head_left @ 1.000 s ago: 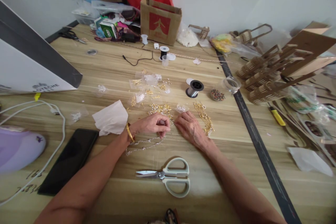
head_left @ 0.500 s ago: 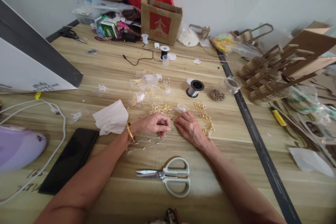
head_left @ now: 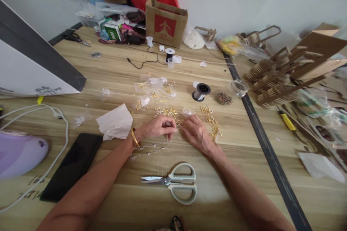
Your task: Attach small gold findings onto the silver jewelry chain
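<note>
My left hand (head_left: 158, 127), with a gold bangle at the wrist, is closed in a pinch. A silver chain (head_left: 151, 151) runs from beneath its fingers and lies in a loop on the table. My right hand (head_left: 195, 130) rests close by, fingers bent and pressed together at the tips. A tiny metal ring (head_left: 178, 126) shows in the narrow gap between the fingertips; what the right fingertips grip is too small to name. Just beyond the hands lies a pile of gold and silver jewellery findings (head_left: 166, 112). Gold chains (head_left: 211, 124) lie beside the right hand.
Scissors (head_left: 173, 182) lie in front of the hands. A wire spool (head_left: 201, 92), a bag of small beads (head_left: 224, 98) and a round glass jar (head_left: 240, 88) stand beyond. At left are a white paper sheet (head_left: 115, 121) and a black phone (head_left: 72, 166).
The fingertips of both hands have shifted slightly, and a tiny metal ring now shows between them. The chain under my left hand stays nearly in place.
</note>
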Demonstrator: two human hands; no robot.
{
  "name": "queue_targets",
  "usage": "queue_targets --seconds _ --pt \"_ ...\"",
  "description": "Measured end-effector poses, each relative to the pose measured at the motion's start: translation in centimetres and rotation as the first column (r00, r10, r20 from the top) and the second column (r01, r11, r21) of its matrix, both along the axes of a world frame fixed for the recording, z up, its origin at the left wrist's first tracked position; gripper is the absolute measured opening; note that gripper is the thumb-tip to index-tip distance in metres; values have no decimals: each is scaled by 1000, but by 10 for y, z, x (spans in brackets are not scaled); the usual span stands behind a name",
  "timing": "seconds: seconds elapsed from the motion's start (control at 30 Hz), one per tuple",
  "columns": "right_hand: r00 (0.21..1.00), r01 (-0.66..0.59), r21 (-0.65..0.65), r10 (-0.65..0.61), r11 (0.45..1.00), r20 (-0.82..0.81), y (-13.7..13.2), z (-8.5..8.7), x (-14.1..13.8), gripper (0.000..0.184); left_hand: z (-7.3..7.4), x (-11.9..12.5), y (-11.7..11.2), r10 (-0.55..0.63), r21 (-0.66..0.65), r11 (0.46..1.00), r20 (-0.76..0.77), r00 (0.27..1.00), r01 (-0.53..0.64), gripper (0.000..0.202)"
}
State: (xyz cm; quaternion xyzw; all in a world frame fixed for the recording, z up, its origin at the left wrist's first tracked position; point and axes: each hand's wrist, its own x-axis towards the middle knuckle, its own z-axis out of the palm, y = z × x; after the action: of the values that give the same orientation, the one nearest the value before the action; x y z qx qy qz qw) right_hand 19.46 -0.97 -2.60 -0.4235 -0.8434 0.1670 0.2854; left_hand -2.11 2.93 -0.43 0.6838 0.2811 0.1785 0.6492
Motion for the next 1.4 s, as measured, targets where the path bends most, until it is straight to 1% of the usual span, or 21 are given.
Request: queue_targets --seconds 0.1,0.2,0.27,0.33,0.4,0.43,0.47,0.53,0.6,0.67,0.77,0.87,0.97,1.07,1.13,1.23,1.33,1.37,1.4 --pt "984 27 -54 -36 998 -176 -4 7 -4 17 4 3 -2 90 101 991 -5 996 -89 17" --pt "957 21 -207 -79 978 -279 -11 15 -9 18 8 7 -6 175 253 952 1 984 -170 14" --pt "928 -13 -364 -124 931 -352 -15 19 -13 20 10 9 -9 231 342 913 18 973 -223 12" --pt "884 -100 -505 -156 857 -441 -19 22 -16 24 12 12 -12 289 389 877 40 957 -281 12" --pt "838 -181 -569 -177 802 -516 -20 22 -19 27 14 13 -14 339 410 852 46 940 -327 12" --pt "823 -199 -578 -185 791 -537 -20 21 -19 28 14 14 -14 356 416 843 45 934 -341 12" --pt "817 -194 -580 -197 791 -542 -20 20 -19 29 14 14 -15 367 422 837 42 929 -349 13" --pt "822 -150 -574 -221 805 -525 -19 18 -18 29 13 15 -15 368 431 833 36 929 -347 14" --pt "840 -94 -549 -230 831 -491 -18 16 -16 27 11 15 -15 361 431 836 33 932 -339 15" --pt "861 -34 -493 -224 869 -456 -17 17 -12 26 10 16 -15 366 438 831 37 930 -345 17" --pt "900 42 -391 -204 920 -384 -15 25 -9 21 10 17 -17 371 432 830 47 928 -354 18" --pt "944 107 -300 -192 948 -268 -13 38 -7 15 13 17 -18 355 423 837 65 933 -348 18" --pt "958 87 -232 -145 969 -247 -8 46 -6 13 15 17 -18 360 425 831 77 930 -358 20" --pt "967 53 -205 -102 977 -233 -2 48 -6 12 14 15 -15 369 433 821 96 924 -373 19" --pt "962 71 -202 -121 977 -246 -1 46 -8 12 11 12 -12 369 427 820 112 923 -380 17" --pt "927 169 -167 -214 971 -307 -3 36 -15 13 4 9 -7 388 395 825 124 913 -404 17" --pt "913 259 -36 -256 965 -318 -9 18 -23 11 -2 5 -2 437 358 816 130 890 -453 19" --pt "923 263 21 -245 965 -296 -12 12 -26 12 -3 4 -1 453 348 813 129 882 -468 20" --pt "934 247 36 -228 968 -277 -14 6 -27 12 -3 3 0 466 338 809 128 875 -480 20"
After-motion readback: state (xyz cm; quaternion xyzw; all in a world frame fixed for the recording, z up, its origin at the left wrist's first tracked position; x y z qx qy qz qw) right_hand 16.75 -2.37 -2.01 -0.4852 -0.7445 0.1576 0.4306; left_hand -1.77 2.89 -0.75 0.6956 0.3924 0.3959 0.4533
